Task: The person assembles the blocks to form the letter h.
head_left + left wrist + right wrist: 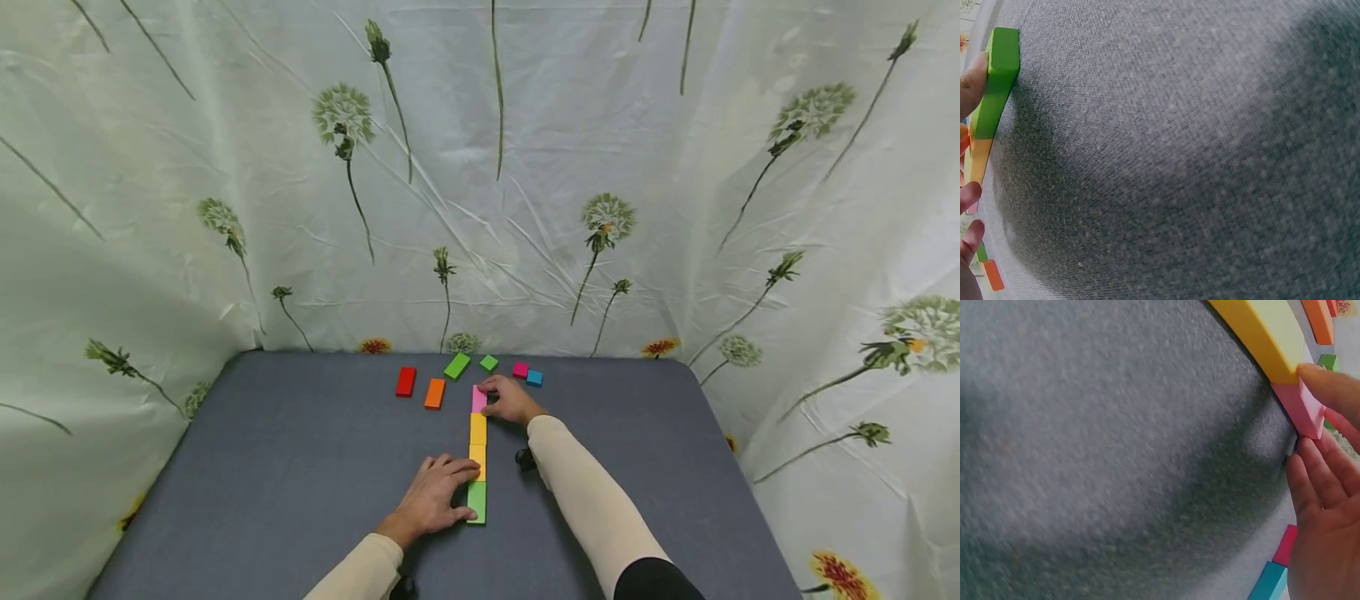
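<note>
A straight row of blocks runs away from me: a light green block (477, 502) nearest, two yellow blocks (477, 429) in the middle and a pink block (479, 400) at the far end. My left hand (429, 497) rests along the row's left side, thumb on the green block and fingertips on the nearer yellow one. At the far end my right hand (513, 400) pinches the pink block. Its thumb lies by the joint with the yellow block and its fingertips touch the far end, as the right wrist view shows.
Beyond the row lie loose blocks: red (406, 382), orange (434, 393), a longer green one (457, 366), a small green one (489, 363), and magenta (521, 369) touching blue (534, 377). A grey cloth-covered table (300, 467) meets a flowered curtain (510, 250) at the back.
</note>
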`<state>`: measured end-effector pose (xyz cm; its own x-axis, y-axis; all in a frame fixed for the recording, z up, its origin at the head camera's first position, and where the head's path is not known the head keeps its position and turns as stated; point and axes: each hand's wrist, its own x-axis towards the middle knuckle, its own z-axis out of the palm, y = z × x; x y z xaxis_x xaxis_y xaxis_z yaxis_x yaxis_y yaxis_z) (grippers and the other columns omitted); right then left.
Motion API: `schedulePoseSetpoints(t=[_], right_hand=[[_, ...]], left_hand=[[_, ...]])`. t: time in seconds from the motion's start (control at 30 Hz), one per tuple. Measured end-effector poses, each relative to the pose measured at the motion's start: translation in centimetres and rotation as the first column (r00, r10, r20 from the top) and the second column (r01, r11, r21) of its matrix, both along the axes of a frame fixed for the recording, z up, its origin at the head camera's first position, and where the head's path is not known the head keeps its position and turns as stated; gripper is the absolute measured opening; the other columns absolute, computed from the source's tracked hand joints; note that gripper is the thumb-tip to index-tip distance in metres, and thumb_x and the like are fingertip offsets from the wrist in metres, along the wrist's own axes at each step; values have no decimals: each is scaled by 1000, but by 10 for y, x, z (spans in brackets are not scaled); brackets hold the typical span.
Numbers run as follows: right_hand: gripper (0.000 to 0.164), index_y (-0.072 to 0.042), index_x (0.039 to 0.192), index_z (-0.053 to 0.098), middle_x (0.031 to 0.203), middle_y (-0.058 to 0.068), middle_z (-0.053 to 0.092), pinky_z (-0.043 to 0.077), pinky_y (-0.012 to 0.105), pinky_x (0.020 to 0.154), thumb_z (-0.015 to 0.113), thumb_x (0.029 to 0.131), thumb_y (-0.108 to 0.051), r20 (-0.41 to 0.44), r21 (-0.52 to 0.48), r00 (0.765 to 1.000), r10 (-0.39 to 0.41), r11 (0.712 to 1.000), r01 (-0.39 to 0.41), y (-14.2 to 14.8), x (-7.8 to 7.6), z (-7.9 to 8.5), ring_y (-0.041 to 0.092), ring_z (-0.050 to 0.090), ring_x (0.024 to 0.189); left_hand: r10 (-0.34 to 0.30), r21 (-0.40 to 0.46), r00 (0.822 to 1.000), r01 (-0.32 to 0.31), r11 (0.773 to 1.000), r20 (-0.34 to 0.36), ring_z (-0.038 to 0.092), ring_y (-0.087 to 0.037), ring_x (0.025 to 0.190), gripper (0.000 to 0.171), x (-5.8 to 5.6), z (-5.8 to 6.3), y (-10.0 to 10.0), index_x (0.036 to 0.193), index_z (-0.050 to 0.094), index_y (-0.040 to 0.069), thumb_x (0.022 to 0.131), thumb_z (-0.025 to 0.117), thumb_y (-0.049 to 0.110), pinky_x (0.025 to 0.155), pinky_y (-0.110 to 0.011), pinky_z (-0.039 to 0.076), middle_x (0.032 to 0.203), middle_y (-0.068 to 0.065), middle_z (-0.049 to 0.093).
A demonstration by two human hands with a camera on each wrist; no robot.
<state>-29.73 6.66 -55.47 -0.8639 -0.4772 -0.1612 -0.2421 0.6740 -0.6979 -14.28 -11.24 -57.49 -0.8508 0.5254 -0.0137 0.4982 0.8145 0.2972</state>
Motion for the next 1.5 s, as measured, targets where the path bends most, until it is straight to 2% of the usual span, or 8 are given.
schedulePoseSetpoints(t=[0.37,0.73,1.17,1.5], right_hand=[[46,1,130,58,131,17,55,37,45,104,70,89,-14,-91,-22,994,-61,998,59,-4,5,-11,31,50,123],[46,-1,130,58,132,16,55,37,45,105,70,89,-16,-92,-36,992,-85,996,82,-5,7,-11,31,49,125],[47,0,129,59,131,17,56,37,46,104,72,86,-14,-89,-34,993,-73,997,70,-2,5,-12,32,50,123],[47,-1,129,59,130,17,56,38,46,103,73,86,-13,-62,-56,994,-91,995,87,-2,6,-11,32,51,122]], left_hand=[[-3,7,1000,3,1000,1,50,-14,106,61,-1,0,-2,125,65,20,75,75,55,87,-37,38,129,8,58],[1,6,1000,-1,1000,5,51,-14,106,61,-1,2,-2,125,65,20,75,75,54,86,-37,39,129,8,58],[3,-10,1000,-3,1000,15,50,-14,106,61,0,3,0,126,64,21,76,73,56,87,-37,39,129,8,58],[0,-20,1000,0,1000,23,50,-14,106,61,0,2,0,126,64,21,77,72,56,87,-36,39,129,9,58]])
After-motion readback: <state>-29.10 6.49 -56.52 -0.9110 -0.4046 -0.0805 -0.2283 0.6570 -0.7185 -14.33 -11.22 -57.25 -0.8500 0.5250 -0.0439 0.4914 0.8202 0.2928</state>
